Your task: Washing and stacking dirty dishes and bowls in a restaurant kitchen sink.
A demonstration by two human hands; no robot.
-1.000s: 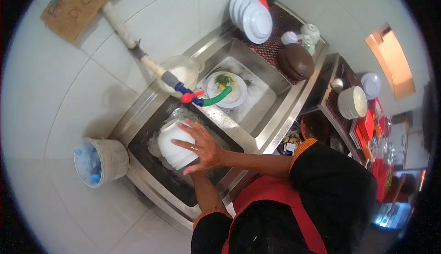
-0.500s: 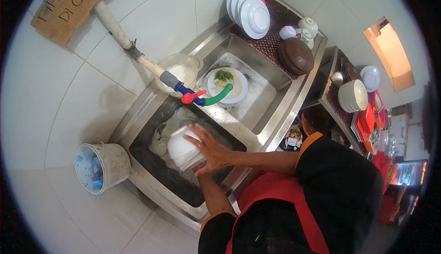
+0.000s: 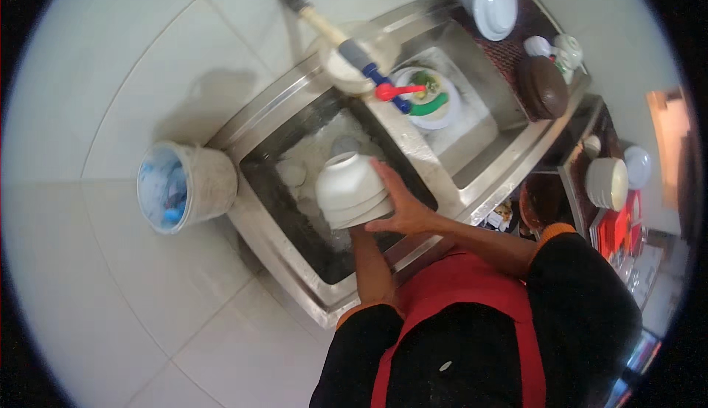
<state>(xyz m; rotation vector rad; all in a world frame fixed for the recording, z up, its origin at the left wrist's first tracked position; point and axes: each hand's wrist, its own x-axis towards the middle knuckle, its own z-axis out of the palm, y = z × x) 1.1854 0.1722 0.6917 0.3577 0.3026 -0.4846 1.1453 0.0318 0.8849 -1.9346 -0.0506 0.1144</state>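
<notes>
Over the water-filled left basin (image 3: 330,264), a nested stack of white bowls (image 3: 350,187) is held bottom up and slightly tilted. My right hand (image 3: 407,207) grips the stack's right side, its fingers along the outer wall and its thumb near the lower rim. My left hand (image 3: 361,237) reaches in beneath the rims; its fingers are hidden behind the bowls. Pale round dishes (image 3: 292,173) lie in the cloudy water just left of the stack.
A blue pipe with a red tap handle (image 3: 398,92) and green hose overhangs the divider. Right basin: a plate (image 3: 446,115) with food scraps. A white bucket (image 3: 217,179) stands left; stacked plates (image 3: 494,9) and a brown lidded pot (image 3: 544,87) sit on the drainboard.
My view has swung, so the sink appears further right and higher. The bowls have turned more bottom up, and my right hand has shifted from their top to their right side.
</notes>
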